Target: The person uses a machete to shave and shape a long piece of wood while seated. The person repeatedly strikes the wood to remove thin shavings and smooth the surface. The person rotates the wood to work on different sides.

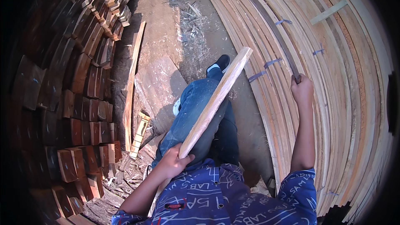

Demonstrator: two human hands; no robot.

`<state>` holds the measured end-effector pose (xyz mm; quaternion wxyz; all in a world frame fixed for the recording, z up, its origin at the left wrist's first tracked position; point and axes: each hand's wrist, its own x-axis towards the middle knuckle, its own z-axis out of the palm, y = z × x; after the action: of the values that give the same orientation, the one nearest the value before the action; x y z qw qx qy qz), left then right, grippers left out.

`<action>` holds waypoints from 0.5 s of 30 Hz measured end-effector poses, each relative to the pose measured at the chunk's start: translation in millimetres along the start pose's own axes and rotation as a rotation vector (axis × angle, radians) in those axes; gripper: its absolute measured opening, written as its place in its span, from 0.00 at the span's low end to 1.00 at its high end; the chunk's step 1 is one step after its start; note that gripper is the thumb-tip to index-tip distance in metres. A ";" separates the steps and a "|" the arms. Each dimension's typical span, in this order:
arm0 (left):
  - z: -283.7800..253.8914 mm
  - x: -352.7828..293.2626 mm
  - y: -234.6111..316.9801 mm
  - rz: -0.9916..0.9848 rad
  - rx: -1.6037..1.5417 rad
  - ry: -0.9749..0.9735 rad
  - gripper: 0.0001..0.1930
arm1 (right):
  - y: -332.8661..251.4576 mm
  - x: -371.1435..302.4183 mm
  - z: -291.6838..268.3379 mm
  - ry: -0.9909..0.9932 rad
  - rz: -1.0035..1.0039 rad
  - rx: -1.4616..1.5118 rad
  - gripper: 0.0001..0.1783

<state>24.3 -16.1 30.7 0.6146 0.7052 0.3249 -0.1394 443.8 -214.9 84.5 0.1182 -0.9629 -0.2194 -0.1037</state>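
My left hand [172,161] is closed around the lower part of a long, pale wooden strip [216,99]. The strip slants up to the right across my jeans, and its cut end lies near the stacked boards. Out to the right, my right hand [301,88] is raised over the boards, with its fingers wrapped round the near end of a long, dark, narrow blade-like tool [277,37]. That tool stretches away up and to the left, apart from the strip. The grip itself is mostly hidden by my fingers.
Long boards [341,100] tied with blue bands lie stacked on the right. Cut timber blocks [83,125] are piled on the left. A narrow plank [134,79], a notched wood piece [139,135], a flat board [160,85] and shavings [191,21] lie on the ground.
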 end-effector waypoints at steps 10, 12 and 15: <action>-3.6 14.0 14.9 -0.086 0.034 -0.057 0.23 | 24.1 -189.4 73.0 -0.201 0.351 0.639 0.20; -5.9 15.0 16.4 -0.117 0.041 -0.086 0.22 | -8.2 -202.6 65.8 -0.255 0.267 0.659 0.18; -15.3 18.9 20.4 -0.093 0.027 -0.127 0.20 | -59.6 -193.1 40.7 -0.330 0.326 0.798 0.16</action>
<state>48.3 3.3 38.4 0.6174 0.6871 0.3158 -0.2166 252.9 -228.5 8.0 0.4580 -0.8676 -0.1035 0.1635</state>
